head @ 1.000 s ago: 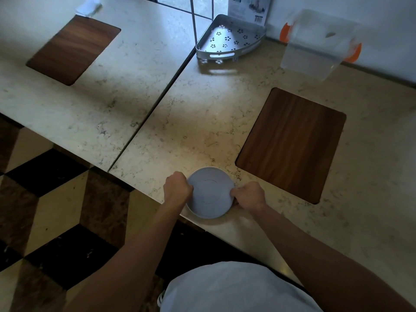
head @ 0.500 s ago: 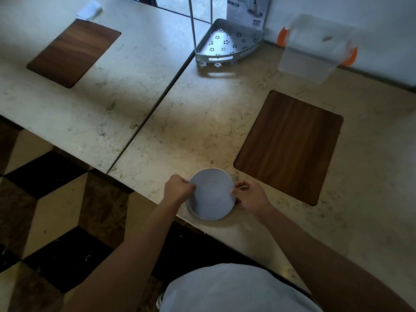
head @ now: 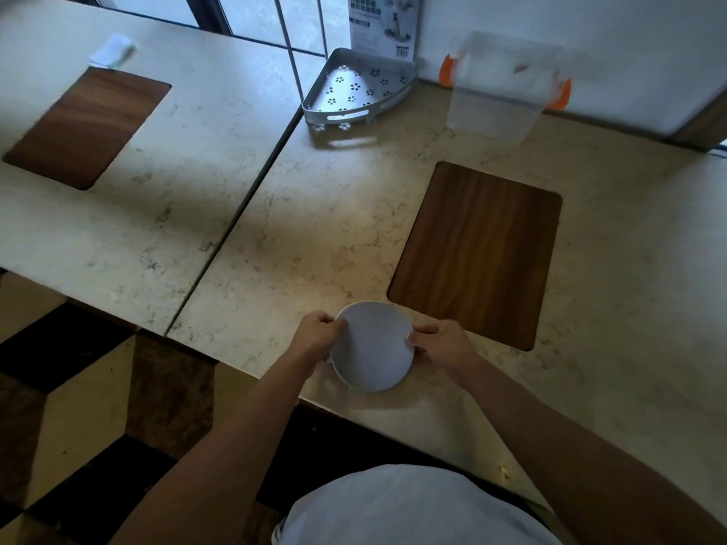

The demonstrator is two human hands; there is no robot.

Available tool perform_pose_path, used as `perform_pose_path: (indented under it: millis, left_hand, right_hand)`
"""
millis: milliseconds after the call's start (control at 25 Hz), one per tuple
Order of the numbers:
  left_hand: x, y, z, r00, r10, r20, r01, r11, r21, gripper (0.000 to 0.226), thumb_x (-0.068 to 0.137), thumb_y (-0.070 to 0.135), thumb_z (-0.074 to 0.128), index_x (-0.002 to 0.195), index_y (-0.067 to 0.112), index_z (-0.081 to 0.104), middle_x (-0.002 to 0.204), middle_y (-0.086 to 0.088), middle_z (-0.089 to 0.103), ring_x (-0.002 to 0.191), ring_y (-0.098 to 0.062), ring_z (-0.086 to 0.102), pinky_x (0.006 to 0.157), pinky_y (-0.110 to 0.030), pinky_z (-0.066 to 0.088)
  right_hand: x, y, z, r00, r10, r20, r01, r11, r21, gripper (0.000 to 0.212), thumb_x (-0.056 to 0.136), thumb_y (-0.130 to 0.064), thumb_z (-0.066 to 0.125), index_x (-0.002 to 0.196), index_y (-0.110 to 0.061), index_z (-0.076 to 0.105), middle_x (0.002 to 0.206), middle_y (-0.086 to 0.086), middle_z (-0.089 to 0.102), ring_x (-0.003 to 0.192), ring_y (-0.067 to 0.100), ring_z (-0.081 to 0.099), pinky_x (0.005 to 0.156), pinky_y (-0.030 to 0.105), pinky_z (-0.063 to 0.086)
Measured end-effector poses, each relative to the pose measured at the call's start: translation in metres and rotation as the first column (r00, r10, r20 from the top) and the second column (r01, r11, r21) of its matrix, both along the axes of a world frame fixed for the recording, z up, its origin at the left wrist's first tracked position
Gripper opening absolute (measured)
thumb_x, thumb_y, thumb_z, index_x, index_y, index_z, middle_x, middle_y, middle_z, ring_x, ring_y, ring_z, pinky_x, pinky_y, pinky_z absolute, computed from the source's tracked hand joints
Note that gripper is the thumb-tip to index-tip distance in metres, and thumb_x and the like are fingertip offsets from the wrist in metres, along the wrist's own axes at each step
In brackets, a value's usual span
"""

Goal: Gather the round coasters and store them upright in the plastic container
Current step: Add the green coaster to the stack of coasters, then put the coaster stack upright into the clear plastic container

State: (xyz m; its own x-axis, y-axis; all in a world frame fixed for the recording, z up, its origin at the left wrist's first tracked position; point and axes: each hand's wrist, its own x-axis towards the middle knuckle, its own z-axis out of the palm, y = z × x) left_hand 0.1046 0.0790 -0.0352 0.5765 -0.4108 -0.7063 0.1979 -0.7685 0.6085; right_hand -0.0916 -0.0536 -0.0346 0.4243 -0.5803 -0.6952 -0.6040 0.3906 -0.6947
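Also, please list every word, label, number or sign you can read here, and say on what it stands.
None can be read.
Card against the wall behind the metal tray: printed rows, a picture and a barcode, all too small and blurred.
Container, coasters, counter: no text visible.

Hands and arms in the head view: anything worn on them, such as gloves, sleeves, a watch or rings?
No. The left hand and right hand are bare, with no gloves. Both forearms are uncovered as far as they show, with no sleeve, watch or band. No ring is visible, though some fingers are hidden. A white garment covers the torso.
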Motion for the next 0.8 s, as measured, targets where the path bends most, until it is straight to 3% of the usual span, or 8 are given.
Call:
perform_pose_path:
  millis: [160,320,400,480,600,720,800]
  left_hand:
    - [-0.001,-0.027,0.009,1.0,-0.025,-0.007,0.025,0.998,-0.058,0.017,0.081,0.019,0.067,0.073,0.005,0.063,0.067,-0.011,0.055,0.053,-0.021,0.05,0.045,-0.025,0.04]
    - [0.0,-0.069,0.021,0.996,-0.06,-0.065,0.053,0.993,-0.107,0.015,0.081,0.02,0.065,0.078,0.005,0.066,0.083,-0.016,0.065,0.073,-0.028,0.061,0.061,-0.036,0.047]
    - [0.001,-0.095,0.027,0.987,-0.131,-0.091,0.119,0.985,-0.128,0.015,0.086,0.021,0.063,0.079,0.01,0.069,0.083,-0.011,0.069,0.073,-0.025,0.064,0.059,-0.032,0.051]
    - [0.001,-0.121,0.033,0.977,-0.193,-0.09,0.18,0.974,-0.139,0.014,0.088,0.021,0.064,0.078,0.013,0.07,0.079,-0.007,0.07,0.071,-0.021,0.066,0.053,-0.028,0.053]
    - [0.003,-0.161,0.039,0.959,-0.281,-0.019,0.277,0.954,-0.118,0.013,0.086,0.021,0.067,0.092,0.01,0.069,0.088,-0.008,0.071,0.078,-0.023,0.069,0.049,-0.027,0.055]
    - [0.009,-0.206,0.047,0.941,-0.339,-0.01,0.335,0.934,-0.129,0.011,0.088,0.017,0.066,0.095,0.009,0.066,0.094,-0.007,0.069,0.079,-0.02,0.068,0.045,-0.024,0.056]
    - [0.015,-0.238,0.055,0.936,-0.353,0.005,0.35,0.925,-0.149,0.01,0.087,0.015,0.067,0.095,0.009,0.066,0.096,-0.008,0.069,0.083,-0.024,0.068,0.048,-0.028,0.058]
  right_hand:
    - [-0.01,-0.019,0.006,1.0,-0.026,-0.012,0.026,0.999,-0.034,0.024,0.087,-0.018,0.072,0.11,-0.011,0.072,0.111,0.003,0.073,0.1,0.018,0.068,0.094,0.044,0.056]
    - [-0.015,-0.052,0.018,0.993,-0.117,-0.014,0.116,0.99,-0.077,0.023,0.088,-0.019,0.071,0.109,-0.01,0.073,0.11,0.004,0.072,0.097,0.017,0.067,0.084,0.035,0.058]
    - [-0.017,-0.071,0.024,0.985,-0.173,0.011,0.173,0.983,-0.065,0.021,0.088,-0.018,0.071,0.107,-0.009,0.073,0.11,0.005,0.073,0.092,0.015,0.069,0.072,0.027,0.058]
    - [-0.021,-0.09,0.028,0.97,-0.241,0.034,0.242,0.97,-0.036,0.02,0.088,-0.014,0.071,0.106,-0.005,0.072,0.11,0.009,0.073,0.093,0.019,0.071,0.077,0.033,0.062]
    - [-0.025,-0.119,0.034,0.958,-0.286,0.033,0.287,0.956,-0.056,0.016,0.088,-0.012,0.07,0.102,-0.004,0.072,0.11,0.01,0.072,0.097,0.022,0.07,0.084,0.041,0.061]
    - [-0.023,-0.157,0.042,0.953,-0.298,0.053,0.301,0.949,-0.093,0.006,0.088,-0.012,0.07,0.093,-0.009,0.073,0.109,0.007,0.071,0.091,0.015,0.069,0.07,0.029,0.062]
    - [-0.018,-0.185,0.049,0.951,-0.303,0.057,0.307,0.944,-0.119,0.012,0.088,-0.013,0.071,0.099,-0.007,0.072,0.108,0.005,0.07,0.094,0.016,0.068,0.062,0.024,0.06]
